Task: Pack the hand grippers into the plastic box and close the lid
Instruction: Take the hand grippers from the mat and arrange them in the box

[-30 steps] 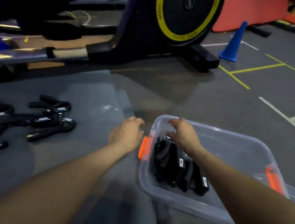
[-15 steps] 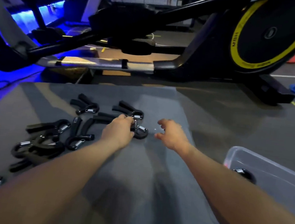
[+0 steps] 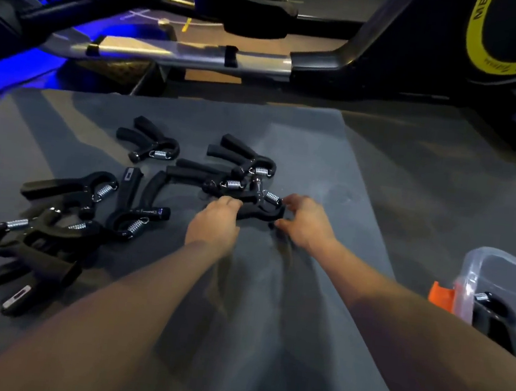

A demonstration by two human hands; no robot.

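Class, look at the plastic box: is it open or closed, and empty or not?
Open, not empty: the plastic box shows no lid on top, and a black hand gripper lies inside.

Black hand grippers (image 3: 140, 201) with silver springs, scattered flat on grey mat, handles splayed at varied angles; one gripper (image 3: 256, 209) nearest centre, pinched between both hands. Clear plastic box (image 3: 499, 271) at right, lidless, orange latch, holding more grippers (image 3: 499, 322).

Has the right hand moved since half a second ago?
Yes. The right hand has closed in leftward onto the nearest hand gripper on the mat, now touching it opposite the left hand.
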